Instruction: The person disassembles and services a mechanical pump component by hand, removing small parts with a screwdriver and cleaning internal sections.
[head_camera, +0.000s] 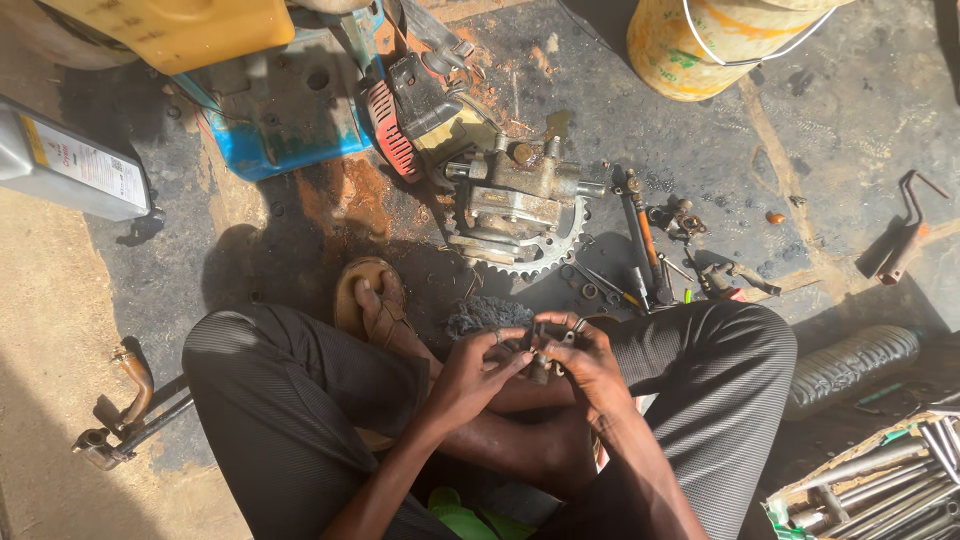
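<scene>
I sit on the ground with my knees spread. My left hand (470, 375) and my right hand (585, 362) meet between my knees, both closed on a small dark metal part (538, 355) held between the fingertips. Its exact shape is hidden by my fingers. Just beyond my hands lies a dark rag (482, 315). Further ahead a greasy engine assembly (515, 200) rests on a toothed sprocket (545, 255).
Screwdrivers and loose tools (645, 255) lie right of the sprocket. A yellow bucket (705, 45), a blue metal frame (285, 110), a grey oil can (70, 160), a bent pipe (135, 385), a ribbed plastic bottle (850, 365) and a box of tools (880, 485) surround me. My sandalled foot (372, 300) rests ahead.
</scene>
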